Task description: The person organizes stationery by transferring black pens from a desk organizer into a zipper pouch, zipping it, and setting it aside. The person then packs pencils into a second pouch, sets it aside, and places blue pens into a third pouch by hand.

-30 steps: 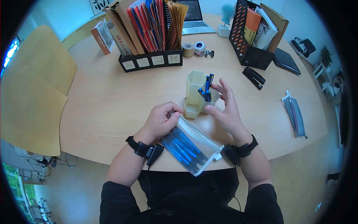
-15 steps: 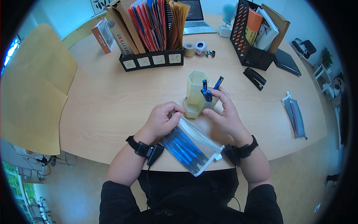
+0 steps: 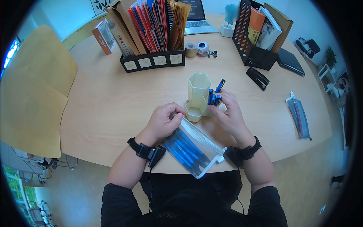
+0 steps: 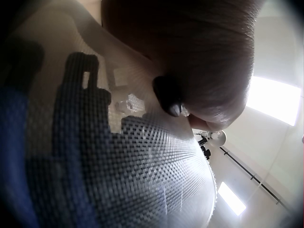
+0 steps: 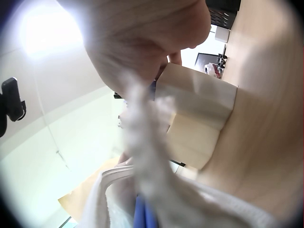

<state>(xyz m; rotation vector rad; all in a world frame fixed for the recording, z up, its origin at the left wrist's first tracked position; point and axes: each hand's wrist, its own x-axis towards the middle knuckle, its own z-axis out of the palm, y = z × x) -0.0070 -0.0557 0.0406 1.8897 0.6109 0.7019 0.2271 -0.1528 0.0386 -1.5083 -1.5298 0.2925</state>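
Note:
A cream hexagonal pen holder (image 3: 198,90) stands mid-table with several blue pens (image 3: 213,99) upright in its right compartment. My right hand (image 3: 228,110) reaches to them, its fingertips curled about the pens, and one pen (image 3: 220,85) leans out above the fingers. My left hand (image 3: 165,122) pinches the top edge of a clear mesh pouch (image 3: 191,149) that lies at the table's near edge and holds several more blue pens. The left wrist view shows the pouch mesh (image 4: 142,166) up close. In the right wrist view I see the holder (image 5: 199,109) past the palm.
A black file organiser with coloured folders (image 3: 151,34) stands behind the holder, with tape rolls (image 3: 196,49) and a laptop (image 3: 196,15) beyond. A black magazine rack (image 3: 257,34) and stapler (image 3: 257,77) are at the back right. Another pouch (image 3: 298,117) lies right. A yellow chair (image 3: 34,87) stands left.
My right hand has closed from open fingers beside the holder onto the pens, which now stand bunched together. The left hand and pouch have stayed put.

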